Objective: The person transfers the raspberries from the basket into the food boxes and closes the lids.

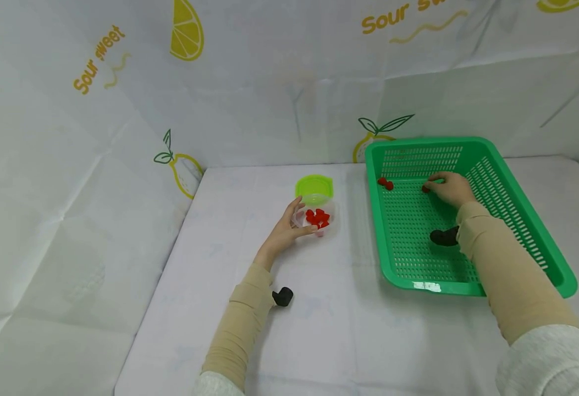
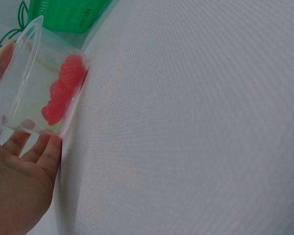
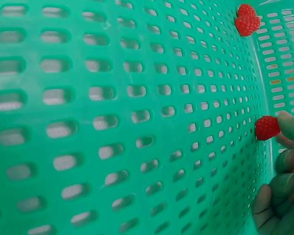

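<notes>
My left hand (image 1: 285,232) holds a clear plastic container (image 2: 32,83), with the thumb on one side and the fingers on the other. Several red raspberries (image 1: 317,218) lie at the bottom of it. Inside the green basket (image 1: 385,247), my right hand (image 1: 451,188) pinches a single raspberry (image 3: 267,128) between thumb and finger, close to the basket's floor. Two more raspberries (image 3: 247,20) lie together by the basket's left wall, to the left of this hand in the head view.
A lime-green lid (image 1: 314,185) lies on the white table (image 1: 319,319) just behind the container. The basket's raised, slotted walls surround the right hand. Behind the table hangs a white cloth (image 1: 279,110) printed with lemons.
</notes>
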